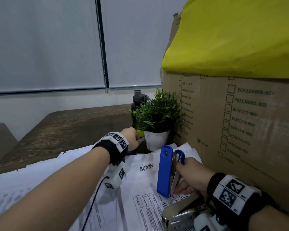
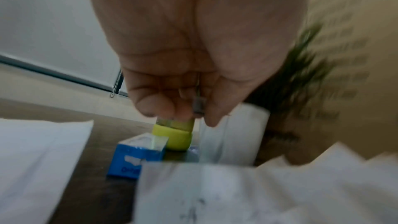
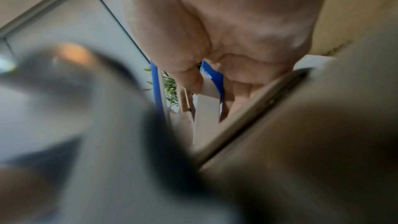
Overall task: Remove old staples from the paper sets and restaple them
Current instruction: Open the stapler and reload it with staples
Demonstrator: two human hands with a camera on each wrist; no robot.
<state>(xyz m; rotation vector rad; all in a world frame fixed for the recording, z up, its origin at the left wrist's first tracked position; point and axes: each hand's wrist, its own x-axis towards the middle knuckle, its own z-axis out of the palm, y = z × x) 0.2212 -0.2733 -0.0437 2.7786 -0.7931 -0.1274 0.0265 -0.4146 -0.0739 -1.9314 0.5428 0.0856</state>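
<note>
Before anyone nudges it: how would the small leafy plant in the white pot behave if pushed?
The small leafy plant in the white pot would probably tip rather than slide: foliage spreads wider than the narrow pot. It likely feels light. The large cardboard box beside it might stop a rightward fall.

head view above, wrist views close

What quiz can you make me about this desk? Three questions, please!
1. True or false: the blue stapler is swung open.
2. Which hand grips the stapler? A) the left B) the right C) neither
3. Fill in the gap: the plant stands in a ____ pot.

Key:
1. True.
2. B: the right hand grips it.
3. White.
</note>
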